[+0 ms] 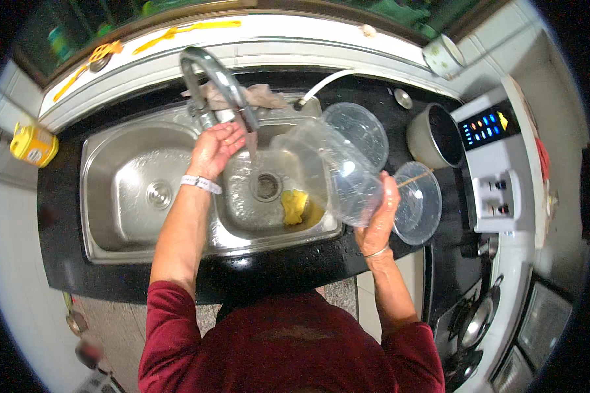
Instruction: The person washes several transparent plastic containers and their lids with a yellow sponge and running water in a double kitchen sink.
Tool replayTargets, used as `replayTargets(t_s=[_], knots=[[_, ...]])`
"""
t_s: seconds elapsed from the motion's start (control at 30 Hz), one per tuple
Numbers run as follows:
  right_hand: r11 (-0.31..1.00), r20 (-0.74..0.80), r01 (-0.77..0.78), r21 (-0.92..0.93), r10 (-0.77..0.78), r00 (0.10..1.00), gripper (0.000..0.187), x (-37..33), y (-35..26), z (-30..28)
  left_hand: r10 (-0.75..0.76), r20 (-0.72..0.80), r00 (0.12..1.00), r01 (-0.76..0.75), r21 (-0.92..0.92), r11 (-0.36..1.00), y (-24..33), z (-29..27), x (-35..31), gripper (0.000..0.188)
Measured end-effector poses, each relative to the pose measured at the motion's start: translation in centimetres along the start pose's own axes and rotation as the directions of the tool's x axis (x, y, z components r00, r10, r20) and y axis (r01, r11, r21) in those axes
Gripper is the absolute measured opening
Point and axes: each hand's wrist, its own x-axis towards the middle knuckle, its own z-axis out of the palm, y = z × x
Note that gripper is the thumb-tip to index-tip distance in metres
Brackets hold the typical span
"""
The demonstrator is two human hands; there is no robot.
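My right hand (379,216) grips a clear plastic container (347,180) by its near right side. The container is tilted over the right edge of the right sink basin (236,213). Beside the curved metal faucet (233,88), my left hand (217,149) is turned palm up, fingers apart and slightly curled, holding nothing. Whether its fingertips touch the faucet I cannot tell. Water runs from the spout into the right basin. Near the drain there lies a crumpled yellow sponge or cloth (294,206).
Two clear round plastic containers (421,213) (367,128) and a metal pot (432,134) stand right of the sink. The left basin (134,164) is wet. A grey cloth (255,97) lies behind the faucet, and a yellow jug (34,145) is at far left.
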Motion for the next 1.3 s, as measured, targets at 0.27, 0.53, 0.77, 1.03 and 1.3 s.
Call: replayTargets(t_s=[0.27, 0.53, 0.77, 1.03, 1.3], knots=[[0.408, 0.608, 0.696, -0.591, -0.343, 0.716, 0.060, -2.1, -2.2, 0.8, 0.054, -0.008, 0.998, -0.052, 0.189, 0.981, -0.3, 0.9, -2.1, 0.033], [0.686, 0.478, 0.439, -0.580, -0.149, 0.865, 0.080, -2.3, 0.8, -0.6, -0.124, 0.196, 0.973, -0.059, 0.728, 0.683, -3.3, -1.9, -9.2, 0.075], [0.949, 0.469, -0.077, -0.306, 0.221, 0.855, 0.069, -1.8, 2.7, -1.6, -0.180, 0.172, 0.969, -0.004, 0.734, 0.679, -3.4, 1.6, -12.6, 0.071], [0.875, 0.567, -0.074, -0.479, 0.372, 0.735, 0.079, 0.0, -2.1, -9.1, -0.231, 0.145, 0.962, 0.023, 0.800, 0.599, -7.0, 4.6, -14.3, 0.076], [0.560, -0.190, -0.060, -0.826, -0.178, 0.966, 0.062, 3.8, -1.5, -28.4, 0.012, 0.080, 0.997, -0.065, 0.705, 0.706, -8.6, 5.0, -15.5, 0.082]])
